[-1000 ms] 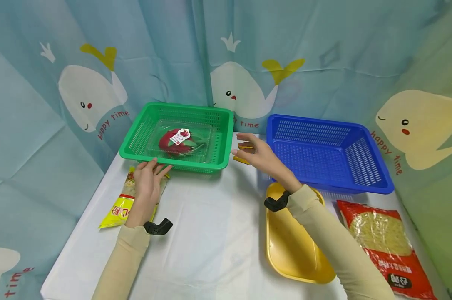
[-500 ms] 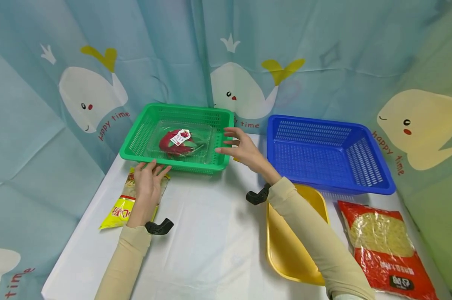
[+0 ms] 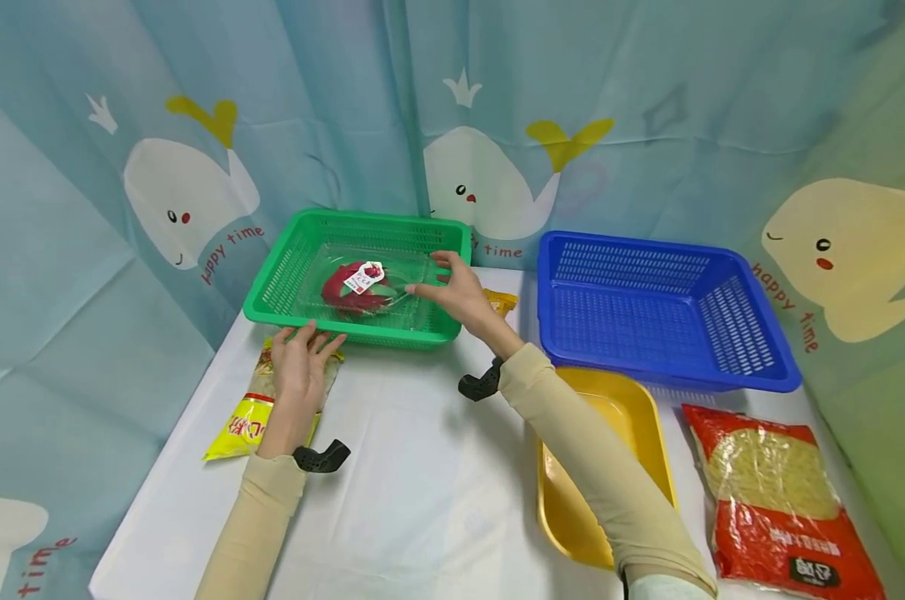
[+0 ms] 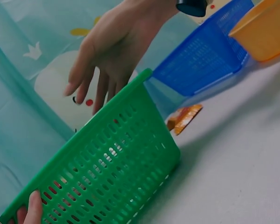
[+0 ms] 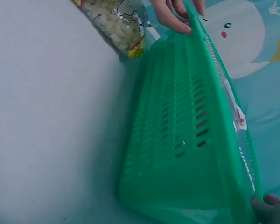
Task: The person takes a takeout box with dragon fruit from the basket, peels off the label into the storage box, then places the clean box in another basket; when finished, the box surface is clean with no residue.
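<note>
A red dragon fruit (image 3: 339,283) with green tips lies in a clear lidded plastic box (image 3: 313,279) bearing a white label. Around it is the green basket (image 3: 268,307). My left hand (image 3: 295,362) touches the basket's front rim toward its left side, fingers spread. One of its fingers (image 4: 34,208) lies against the outer wall in the left wrist view. Over the basket's right end hovers my right hand (image 3: 460,292), thumb and fingers apart, near the box's right edge. In the left wrist view that right hand's fingers point down behind the rim.
Right of the green basket is a blue basket (image 3: 625,329), with a yellow tray (image 3: 572,492) in front. A small orange packet (image 3: 501,302) lies between the baskets. A yellow bag (image 3: 250,417) lies left, a red bag (image 3: 790,500) right. A curtain surrounds the table.
My right hand has moved left, from the gap between the baskets to above the green basket's right end. My left hand stays at the front rim.
</note>
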`<state>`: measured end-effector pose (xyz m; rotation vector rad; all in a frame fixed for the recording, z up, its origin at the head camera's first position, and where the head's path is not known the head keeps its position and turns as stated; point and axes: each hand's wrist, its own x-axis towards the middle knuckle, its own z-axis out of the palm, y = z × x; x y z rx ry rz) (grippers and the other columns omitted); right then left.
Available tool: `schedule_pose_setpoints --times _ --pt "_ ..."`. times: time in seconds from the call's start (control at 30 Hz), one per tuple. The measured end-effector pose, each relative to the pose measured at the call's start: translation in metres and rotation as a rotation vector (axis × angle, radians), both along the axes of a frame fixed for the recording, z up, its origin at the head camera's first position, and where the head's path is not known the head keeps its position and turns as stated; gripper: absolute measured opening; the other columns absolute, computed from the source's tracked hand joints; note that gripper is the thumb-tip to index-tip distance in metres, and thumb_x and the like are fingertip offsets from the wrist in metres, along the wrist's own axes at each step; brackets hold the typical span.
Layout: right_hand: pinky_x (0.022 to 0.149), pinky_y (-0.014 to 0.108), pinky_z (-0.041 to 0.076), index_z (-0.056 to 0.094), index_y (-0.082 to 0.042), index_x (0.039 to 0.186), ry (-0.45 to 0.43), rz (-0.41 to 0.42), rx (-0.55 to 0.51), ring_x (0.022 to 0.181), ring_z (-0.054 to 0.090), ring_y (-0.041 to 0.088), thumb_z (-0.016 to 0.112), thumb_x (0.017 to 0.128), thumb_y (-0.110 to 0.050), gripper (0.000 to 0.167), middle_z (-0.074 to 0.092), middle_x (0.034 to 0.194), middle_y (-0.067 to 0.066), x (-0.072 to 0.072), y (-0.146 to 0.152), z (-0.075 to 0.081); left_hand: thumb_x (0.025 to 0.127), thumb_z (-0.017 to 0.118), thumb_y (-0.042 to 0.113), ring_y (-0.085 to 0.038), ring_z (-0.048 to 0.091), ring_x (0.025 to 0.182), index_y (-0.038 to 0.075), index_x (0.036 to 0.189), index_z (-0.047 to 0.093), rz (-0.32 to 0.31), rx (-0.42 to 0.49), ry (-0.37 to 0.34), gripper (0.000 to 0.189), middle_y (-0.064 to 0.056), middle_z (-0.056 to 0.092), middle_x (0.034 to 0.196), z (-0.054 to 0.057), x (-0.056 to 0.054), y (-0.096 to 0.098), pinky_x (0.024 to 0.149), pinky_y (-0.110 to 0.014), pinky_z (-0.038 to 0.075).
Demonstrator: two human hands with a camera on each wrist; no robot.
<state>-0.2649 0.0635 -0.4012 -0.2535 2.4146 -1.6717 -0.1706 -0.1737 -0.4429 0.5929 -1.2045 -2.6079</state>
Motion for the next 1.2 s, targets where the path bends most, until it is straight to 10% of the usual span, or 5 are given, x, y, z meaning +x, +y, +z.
schedule_pose_setpoints --times 0.9,1.2 --pt "0.113 0.05 0.044 0.035 -0.006 0.156 -0.15 -0.125 0.109 0.143 0.043 0.036 0.076 0.094 -0.023 0.075 0.04 0.16 0.017 -0.013 -0.034 -0.011 0.106 0.052 0.004 -0.027 0.056 0.096 0.01 0.121 0.032 0.021 -0.023 0.039 0.026 -0.01 0.043 0.102 -0.008 -0.003 -0.003 0.103 -0.042 0.055" --pt "0.109 0.048 0.047 0.041 -0.003 0.149 -0.229 -0.124 0.044 0.127 0.053 0.032 0.076 0.094 -0.019 0.067 0.047 0.151 0.017 -0.018 -0.041 -0.013 0.106 0.051 0.004 -0.025 0.061 0.099 0.0 0.145 0.022 0.011 -0.045 0.052 0.049 -0.011 0.046 0.11 -0.01 -0.004 -0.004 0.102 -0.041 0.055"
